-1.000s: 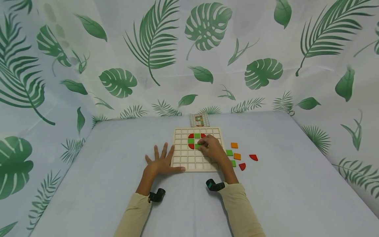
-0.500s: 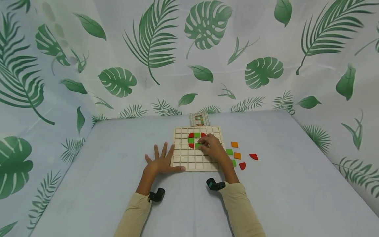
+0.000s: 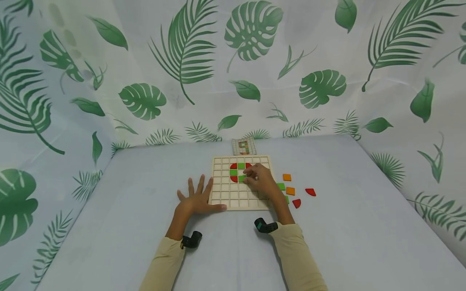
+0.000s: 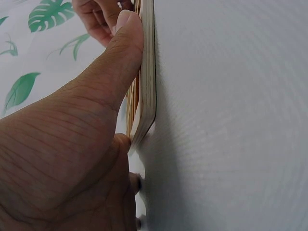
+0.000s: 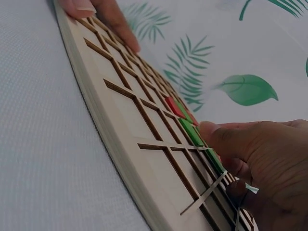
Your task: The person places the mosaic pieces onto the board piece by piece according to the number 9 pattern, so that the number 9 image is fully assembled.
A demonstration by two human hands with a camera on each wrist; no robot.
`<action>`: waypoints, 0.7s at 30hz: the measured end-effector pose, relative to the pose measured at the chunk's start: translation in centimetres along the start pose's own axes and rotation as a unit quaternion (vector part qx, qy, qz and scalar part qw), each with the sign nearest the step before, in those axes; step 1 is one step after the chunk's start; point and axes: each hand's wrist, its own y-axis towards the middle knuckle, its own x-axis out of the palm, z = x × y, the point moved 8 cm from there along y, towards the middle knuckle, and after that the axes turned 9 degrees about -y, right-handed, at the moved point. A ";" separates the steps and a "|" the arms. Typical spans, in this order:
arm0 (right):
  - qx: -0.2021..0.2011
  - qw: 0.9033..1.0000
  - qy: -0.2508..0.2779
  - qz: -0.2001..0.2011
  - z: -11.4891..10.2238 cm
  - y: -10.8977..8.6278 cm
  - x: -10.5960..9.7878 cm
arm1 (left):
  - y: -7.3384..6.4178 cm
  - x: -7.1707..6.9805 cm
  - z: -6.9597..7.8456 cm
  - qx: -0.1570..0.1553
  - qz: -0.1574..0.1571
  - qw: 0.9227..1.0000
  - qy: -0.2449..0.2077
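Note:
My right hand (image 3: 260, 180) is over the wooden grid board (image 3: 231, 194), thumb and fingers curled at a green square tile (image 5: 215, 161) in a cell. Beside it lies another green square tile (image 5: 191, 132), close to the thumb tip. In the head view the hand covers part of the pattern, which has red quarter-circle tiles (image 3: 234, 178) at its corners and a green square tile (image 3: 241, 165) on top. My left hand (image 3: 198, 202) spreads flat at the board's lower left corner; its thumb (image 4: 127, 43) rests along the front edge.
Loose orange tiles (image 3: 290, 191), green tiles (image 3: 281, 186) and red quarter-circle tiles (image 3: 296, 203) lie right of the board. A pattern card (image 3: 236, 147) stands behind it. Leaf-printed cloth (image 3: 204, 81) hangs at the back of the white-covered table (image 3: 142, 182).
Both hands keep nearly the same position on the board. The head view has shifted slightly; the loose tiles stay in place on the table.

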 end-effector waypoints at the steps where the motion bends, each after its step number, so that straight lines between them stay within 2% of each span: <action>1: -0.002 1.000 0.001 0.000 0.0 0.0 0.0 | 0.0 0.0 0.0 0.000 0.000 1.000 0.001; 10: -0.005 1.000 0.011 0.010 0.0 0.0 -0.4 | 0.2 0.1 -0.1 -0.005 -0.001 1.000 0.005; 21: 0.024 0.999 0.017 0.017 0.7 -0.5 -1.5 | 0.4 0.4 -0.5 -0.009 -0.009 1.000 0.001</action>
